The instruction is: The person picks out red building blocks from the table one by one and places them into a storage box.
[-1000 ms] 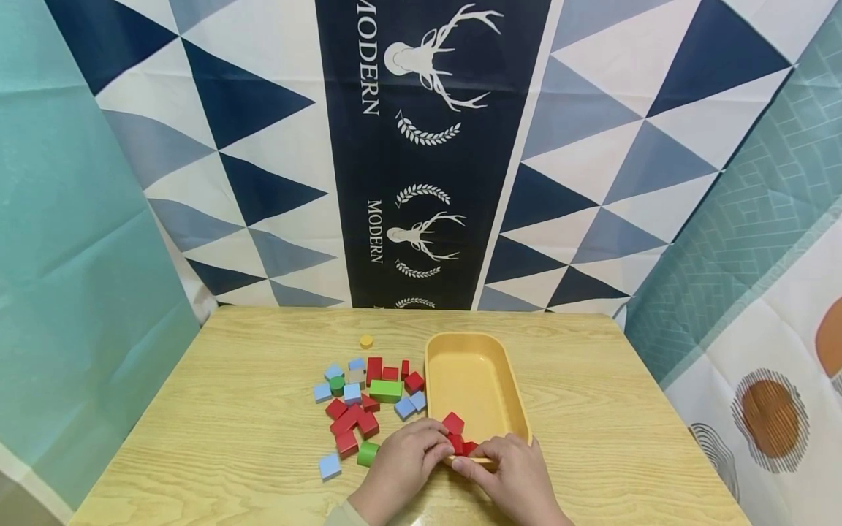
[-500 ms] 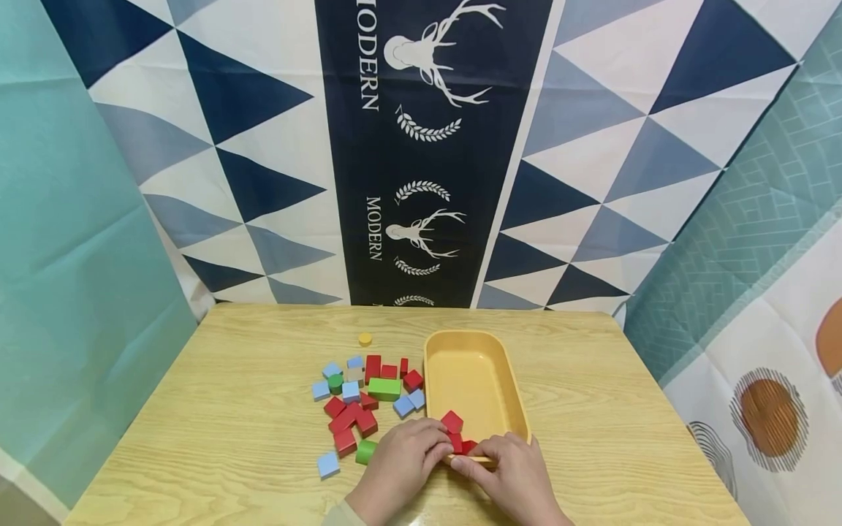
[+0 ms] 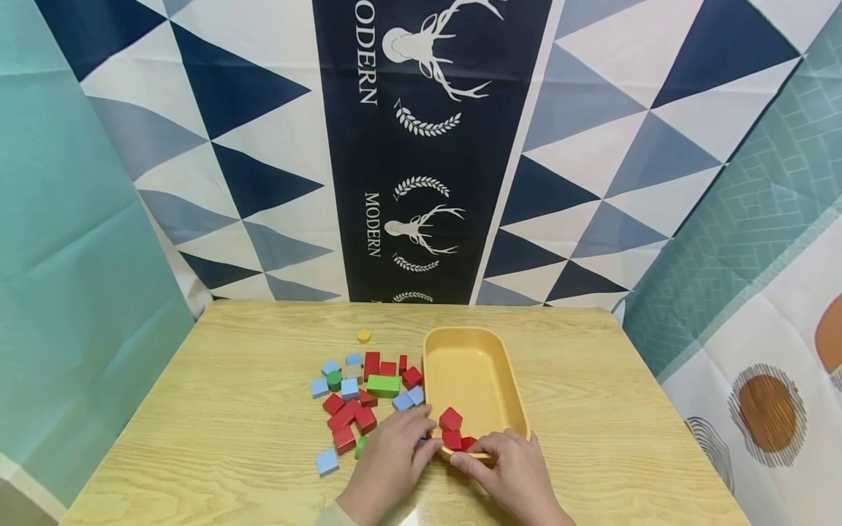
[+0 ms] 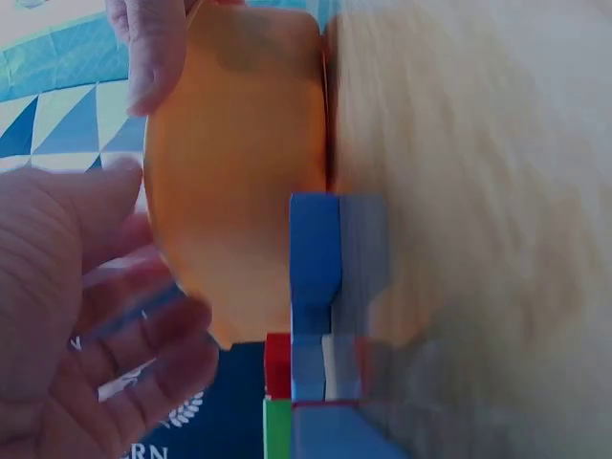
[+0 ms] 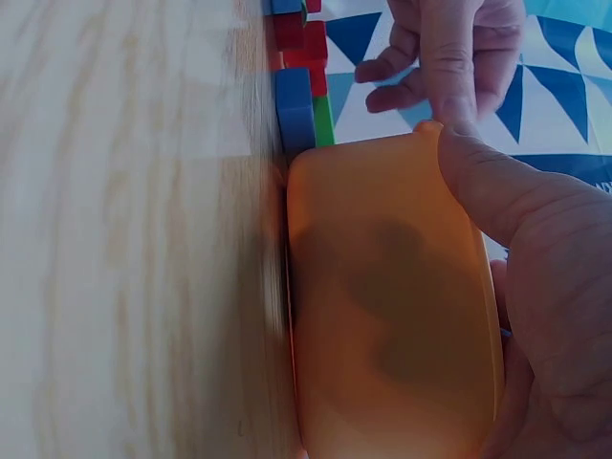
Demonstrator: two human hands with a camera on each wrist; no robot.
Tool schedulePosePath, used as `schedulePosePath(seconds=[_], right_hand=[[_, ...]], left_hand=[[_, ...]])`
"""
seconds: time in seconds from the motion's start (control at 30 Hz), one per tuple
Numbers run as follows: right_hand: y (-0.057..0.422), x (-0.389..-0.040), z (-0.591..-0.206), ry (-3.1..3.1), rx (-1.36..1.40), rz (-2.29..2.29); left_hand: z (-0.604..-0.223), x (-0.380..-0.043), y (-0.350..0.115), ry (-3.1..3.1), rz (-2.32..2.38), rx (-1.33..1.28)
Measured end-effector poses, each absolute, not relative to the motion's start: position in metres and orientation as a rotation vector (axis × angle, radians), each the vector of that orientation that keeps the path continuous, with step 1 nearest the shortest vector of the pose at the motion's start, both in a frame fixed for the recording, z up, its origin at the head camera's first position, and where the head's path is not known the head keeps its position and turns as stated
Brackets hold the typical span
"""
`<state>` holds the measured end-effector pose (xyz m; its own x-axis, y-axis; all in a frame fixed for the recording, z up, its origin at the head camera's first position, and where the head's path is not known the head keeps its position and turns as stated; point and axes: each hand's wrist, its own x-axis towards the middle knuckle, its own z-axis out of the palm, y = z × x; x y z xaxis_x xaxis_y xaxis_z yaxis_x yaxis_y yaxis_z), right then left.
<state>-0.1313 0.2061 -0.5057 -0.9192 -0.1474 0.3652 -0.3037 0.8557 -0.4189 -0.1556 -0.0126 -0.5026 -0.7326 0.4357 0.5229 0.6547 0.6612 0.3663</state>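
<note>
Right hand [image 3: 514, 471] pinches the yellow tray [image 3: 468, 376] — left hand [image 3: 393, 451] loose beside it.
The right thumb presses outside the near rim, fingers inside; the left fingers are relaxed and apart. Red blocks [image 3: 451, 419] lie in the tray's near end, and coloured blocks [image 3: 365, 419] sit on the table [image 3: 592, 409] to its left.

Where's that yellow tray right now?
In the head view, the yellow tray sits on the wood-grain table, just right of the loose colored blocks, with the right hand gripping its near rim.
</note>
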Motion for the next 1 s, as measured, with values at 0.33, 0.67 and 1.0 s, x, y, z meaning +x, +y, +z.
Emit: schedulePosePath(seconds=[0.33, 0.67, 1.0], right_hand=[[0.2068, -0.1323, -0.5058, -2.721, 0.330, 0.669], [0.2036, -0.1349, -0.5063, -2.709, 0.338, 0.656], [0.2036, -0.1344, -0.5060, -2.723, 0.335, 0.661]], left_hand=[[-0.5038, -0.1584, -0.0163, -2.587, -0.643, -0.832], [-0.5058, -0.1560, -0.0184, -2.583, -0.725, -0.823], [-0.5049, -0.1552, -0.0175, -2.595, -0.737, -0.849]])
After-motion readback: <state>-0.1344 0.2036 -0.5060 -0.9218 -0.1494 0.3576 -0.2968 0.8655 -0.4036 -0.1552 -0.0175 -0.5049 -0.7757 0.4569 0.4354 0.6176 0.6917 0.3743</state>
